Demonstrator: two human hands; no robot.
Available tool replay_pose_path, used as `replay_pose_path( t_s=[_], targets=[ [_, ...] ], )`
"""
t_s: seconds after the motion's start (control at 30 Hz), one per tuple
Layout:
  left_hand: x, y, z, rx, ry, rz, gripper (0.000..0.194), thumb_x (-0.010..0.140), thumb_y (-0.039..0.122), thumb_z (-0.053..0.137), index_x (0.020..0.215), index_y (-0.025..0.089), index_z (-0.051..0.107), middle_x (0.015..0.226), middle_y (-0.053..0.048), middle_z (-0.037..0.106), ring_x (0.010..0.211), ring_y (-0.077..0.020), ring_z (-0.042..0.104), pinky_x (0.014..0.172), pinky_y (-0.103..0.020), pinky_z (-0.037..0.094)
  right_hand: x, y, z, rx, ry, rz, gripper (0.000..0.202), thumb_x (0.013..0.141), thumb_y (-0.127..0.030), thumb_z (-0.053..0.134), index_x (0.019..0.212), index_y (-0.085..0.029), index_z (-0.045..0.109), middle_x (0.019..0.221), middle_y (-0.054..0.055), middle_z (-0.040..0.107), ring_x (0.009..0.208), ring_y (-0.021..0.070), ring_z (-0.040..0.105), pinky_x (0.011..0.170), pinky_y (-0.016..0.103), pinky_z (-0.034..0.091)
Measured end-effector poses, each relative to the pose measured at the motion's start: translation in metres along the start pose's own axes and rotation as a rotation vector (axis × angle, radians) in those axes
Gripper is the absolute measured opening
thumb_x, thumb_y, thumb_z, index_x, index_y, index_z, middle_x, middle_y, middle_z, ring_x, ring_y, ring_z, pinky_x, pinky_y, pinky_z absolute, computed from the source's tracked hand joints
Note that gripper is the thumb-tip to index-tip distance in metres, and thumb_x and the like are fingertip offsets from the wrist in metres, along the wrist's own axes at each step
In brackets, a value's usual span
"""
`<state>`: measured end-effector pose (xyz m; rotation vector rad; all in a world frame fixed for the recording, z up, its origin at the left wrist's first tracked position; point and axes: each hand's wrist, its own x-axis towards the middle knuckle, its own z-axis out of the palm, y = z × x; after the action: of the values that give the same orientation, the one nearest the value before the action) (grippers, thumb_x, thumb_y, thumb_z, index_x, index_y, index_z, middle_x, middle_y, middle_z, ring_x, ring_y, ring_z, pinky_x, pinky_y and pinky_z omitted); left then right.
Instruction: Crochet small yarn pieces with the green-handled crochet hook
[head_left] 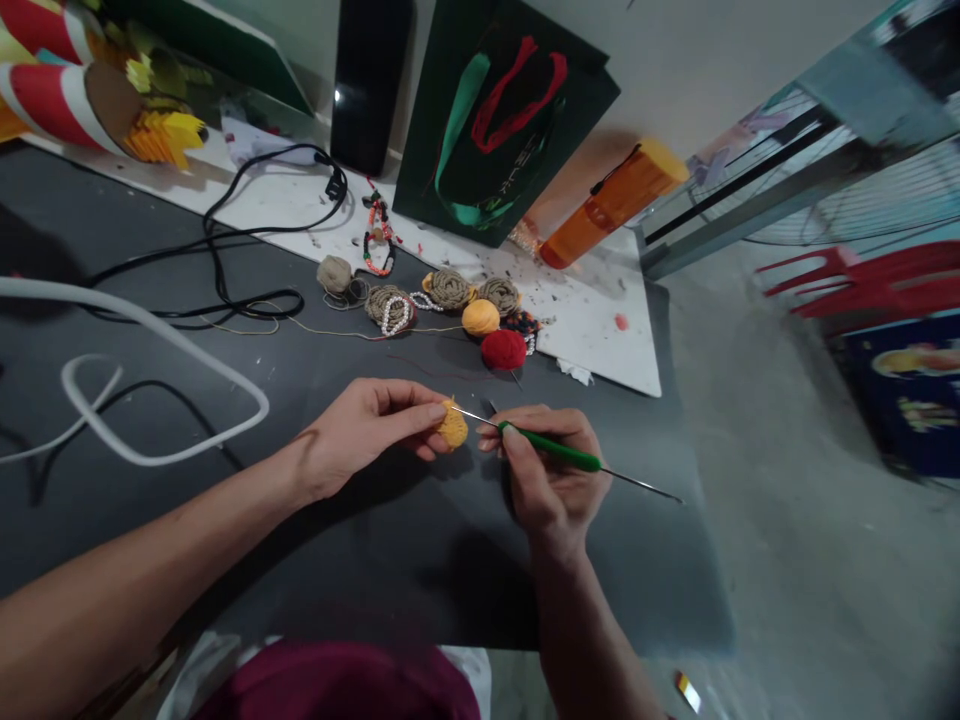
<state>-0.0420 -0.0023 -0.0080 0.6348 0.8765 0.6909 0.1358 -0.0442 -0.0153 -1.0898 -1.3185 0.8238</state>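
Head view: a grey table [637,590] spreads beneath a white board [630,340]. On the board stands a dark green bag [427,140]; its pale vertical lettering [504,185] seems to end in "LKN", the rest too blurred to trust. Off to the right, a blue box [862,400] bears yellowish writing that I cannot read, and an orange bottle [607,210] shows only faint marks. The left hand [375,425] pinches the yellow piece between thumb and fingers, above the table near its middle. The right hand [559,490] has thumb and fingers clamped on the green-handled hook [555,450], one metal end reaching the piece's upper edge. Beyond the hands sit a red yarn ball [503,350] and, just beside it, a yellow yarn ball [481,317]. As for progress, the small yellow piece [454,428] already has a compact stitched body; it looks partly worked, though how much remains cannot be told.
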Motion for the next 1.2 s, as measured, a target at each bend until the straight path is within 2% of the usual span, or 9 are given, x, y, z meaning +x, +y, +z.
replay_pose_path(
  t_s=[0.2,0.6,0.87,1.1,1.2],
  targets=[
    [-0.001,0.001,0.0,-0.003,-0.013,0.017,0.02,0.072,0.029,0.081,0.077,0.011,0.072,0.068,-0.003,0.071,0.059,-0.0111,0.061,0.063,-0.027,0.05,0.0,-0.003,0.0,0.066,0.043,0.123,0.008,0.086,-0.021,0.068,0.085,-0.023,0.06,0.076,-0.001,0.071,0.06,0.0126,0.066,0.058,0.027,0.055],
    [-0.002,0.0,-0.001,-0.017,-0.061,0.015,0.021,0.071,0.03,0.082,0.074,0.012,0.071,0.065,-0.003,0.071,0.058,-0.0114,0.061,0.062,-0.027,0.05,0.004,0.001,0.0,0.202,0.007,0.186,0.006,0.085,-0.021,0.069,0.083,-0.022,0.063,0.073,-0.002,0.072,0.057,0.01,0.064,0.054,0.023,0.05],
    [-0.002,-0.001,-0.002,-0.008,-0.072,0.025,0.02,0.072,0.029,0.081,0.073,0.012,0.071,0.067,-0.004,0.072,0.057,-0.0108,0.061,0.061,-0.026,0.051,0.005,0.003,0.003,0.245,0.029,0.223,0.009,0.081,-0.024,0.072,0.081,-0.022,0.062,0.069,-0.003,0.073,0.053,0.0104,0.063,0.05,0.022,0.048],
    [-0.001,-0.006,-0.001,-0.045,-0.087,0.125,0.026,0.073,0.025,0.08,0.095,0.015,0.072,0.068,0.0,0.069,0.057,-0.01,0.06,0.06,-0.026,0.05,0.003,0.008,0.009,0.232,0.081,0.27,0.013,0.079,-0.027,0.073,0.08,-0.022,0.061,0.068,-0.002,0.074,0.05,0.0115,0.063,0.047,0.023,0.045],
    [-0.001,-0.005,-0.001,-0.05,-0.097,0.134,0.022,0.073,0.025,0.08,0.091,0.014,0.072,0.069,-0.001,0.07,0.058,-0.0107,0.06,0.061,-0.027,0.05,0.003,0.008,0.01,0.234,0.1,0.268,0.011,0.079,-0.026,0.072,0.08,-0.022,0.061,0.068,-0.002,0.074,0.05,0.0113,0.063,0.047,0.023,0.045]
  ],
)
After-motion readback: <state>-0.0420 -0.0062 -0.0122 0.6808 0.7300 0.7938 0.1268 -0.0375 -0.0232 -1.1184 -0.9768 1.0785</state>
